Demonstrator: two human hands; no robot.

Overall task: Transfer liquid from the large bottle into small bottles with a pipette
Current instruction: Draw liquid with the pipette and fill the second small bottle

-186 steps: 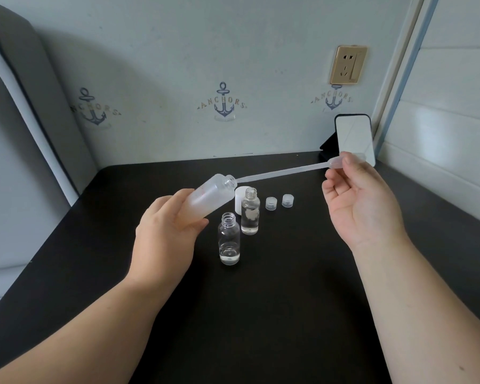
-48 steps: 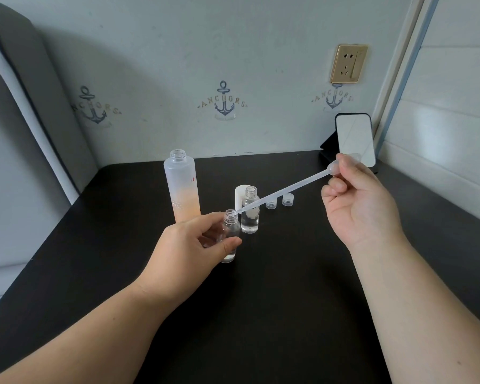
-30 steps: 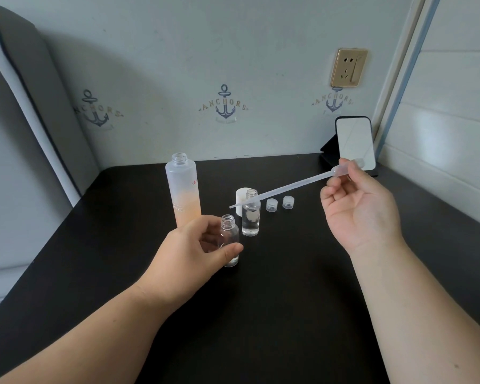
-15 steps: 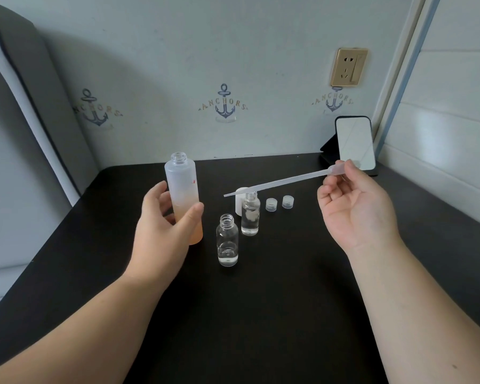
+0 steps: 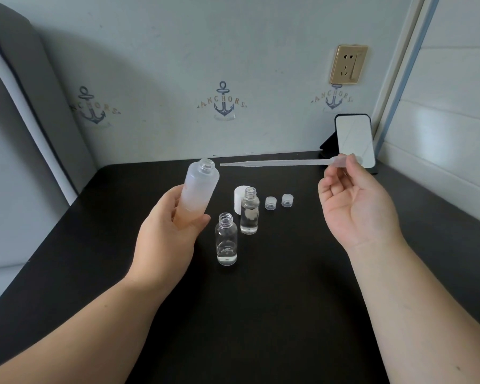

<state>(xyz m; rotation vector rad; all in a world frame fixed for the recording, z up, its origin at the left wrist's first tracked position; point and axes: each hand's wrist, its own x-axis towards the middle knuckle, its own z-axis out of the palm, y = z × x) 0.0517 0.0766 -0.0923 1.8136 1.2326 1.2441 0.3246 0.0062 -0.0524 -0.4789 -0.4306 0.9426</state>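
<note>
Left hand: gripped the tilted frosted large bottle.
Right hand: pinched the clear plastic pipette, apparently at its bulb.
Risk: tip could miss the neck; liquid might spill.

I have a single view to work from, the head camera, worn at the person's head and looking forward and down. It faces the far wall across the black tabletop, close enough that both forearms enter from the bottom edge and the hands sit mid-frame, left hand and right hand. The wide lens bends the white panelling at the right edge and the padded grey panel at the left. The tabletop's back edge meets the wall just above centre. With only this one view, nothing overlaps with another.
</note>
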